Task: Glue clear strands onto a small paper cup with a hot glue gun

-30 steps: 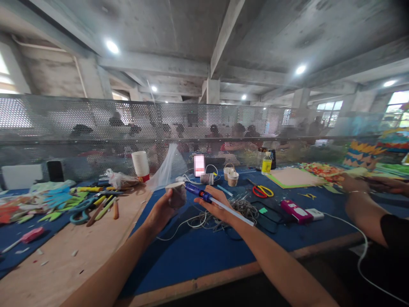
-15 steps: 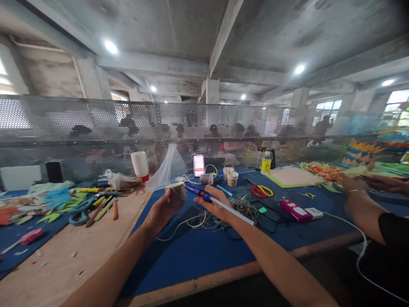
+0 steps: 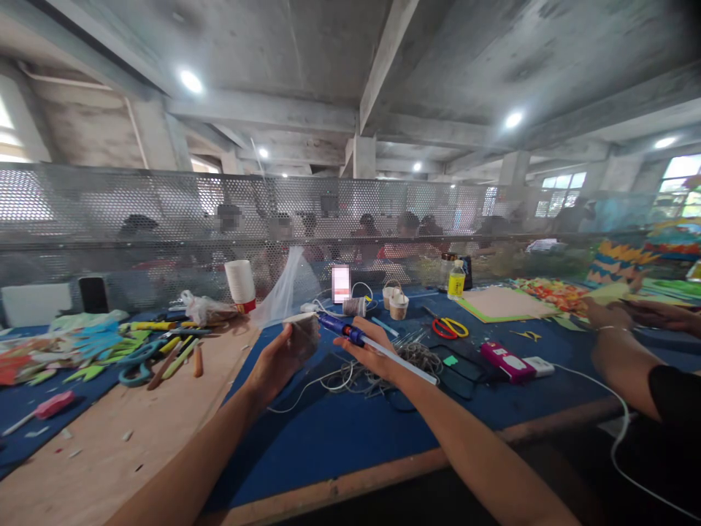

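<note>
My right hand (image 3: 369,349) is wrapped round a blue hot glue gun (image 3: 338,328), and a long translucent glue stick (image 3: 402,361) runs back from it over my wrist. The gun's nozzle points left, at the rim of a pale cup (image 3: 304,334); I cannot tell whether they touch. The cup sits between the thumb and fingers of my left hand (image 3: 278,363), its far side hidden. Just beyond my right hand lies a tangle of grey cord (image 3: 419,358). Two small cups with handles, one of them a little basket (image 3: 399,305), stand farther back.
Red-and-yellow scissors (image 3: 450,326), a yellow-labelled bottle (image 3: 456,280) and a magenta box (image 3: 507,361) are to the right, near a co-worker's hands (image 3: 605,321). Leftward are stacked paper cups (image 3: 239,283), teal scissors (image 3: 139,363) and cut paper. A phone (image 3: 340,283) stands before the perforated screen (image 3: 307,201).
The cup in my left hand has tilted very slightly. Both hands and the glue gun stay almost in the same place.
</note>
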Available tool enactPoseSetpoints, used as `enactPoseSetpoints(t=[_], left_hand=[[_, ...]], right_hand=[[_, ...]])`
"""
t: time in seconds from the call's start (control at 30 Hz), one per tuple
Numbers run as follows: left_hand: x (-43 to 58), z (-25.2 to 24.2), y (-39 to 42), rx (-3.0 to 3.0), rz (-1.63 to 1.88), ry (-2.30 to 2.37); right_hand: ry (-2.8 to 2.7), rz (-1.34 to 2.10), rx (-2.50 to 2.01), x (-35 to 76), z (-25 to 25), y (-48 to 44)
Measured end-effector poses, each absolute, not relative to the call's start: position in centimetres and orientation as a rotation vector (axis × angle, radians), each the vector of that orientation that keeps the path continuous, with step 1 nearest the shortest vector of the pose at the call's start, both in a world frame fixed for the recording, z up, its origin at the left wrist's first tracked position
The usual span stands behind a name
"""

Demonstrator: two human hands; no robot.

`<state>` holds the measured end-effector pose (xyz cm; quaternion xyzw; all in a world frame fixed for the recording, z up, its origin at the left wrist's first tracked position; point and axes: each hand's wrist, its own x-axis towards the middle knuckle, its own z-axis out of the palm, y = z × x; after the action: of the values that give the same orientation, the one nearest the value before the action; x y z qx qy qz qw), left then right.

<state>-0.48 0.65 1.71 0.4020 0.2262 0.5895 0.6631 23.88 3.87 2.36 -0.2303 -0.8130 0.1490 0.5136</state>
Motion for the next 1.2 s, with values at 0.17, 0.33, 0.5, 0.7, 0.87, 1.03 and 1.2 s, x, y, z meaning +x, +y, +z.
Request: enactPoseSetpoints(t=[0.17,0.33,0.5,0.7,0.87,1.03,1.2], left_hand=[[-0.48,1.6,0.83,0.894,1.361,0.59],[-0.53,1.53,0.86,0.9,1.357,0.59],[-0.59,1.53,0.8,0.872,1.374,0.571],[-0.59,1.81,0.51,0.875,1.35,0.604],[-0.64,1.81,0.49,0.86,1.347,0.605],[-0.85,1.5,0.81,0.849,1.351,0.551],[-1.08,1.36,0.96,0.881,1.317,0.516]], right_hand=[[-1.954,0.373,-0.568,23.93,2.42,3.84],[-1.957,0.373,-0.556,23.92,2.31,3.89],[-1.956,0.387,-0.556,23.92,2.15,4.06],[-1.951,0.431,-0.562,23.97,1.98,4.24],[-1.948,0.416,-0.575,23.94,1.93,4.31],[-1.941,0.458,-0.577,23.96,2.07,4.24],[-1.929,0.52,-0.569,23.99,2.13,4.16]])
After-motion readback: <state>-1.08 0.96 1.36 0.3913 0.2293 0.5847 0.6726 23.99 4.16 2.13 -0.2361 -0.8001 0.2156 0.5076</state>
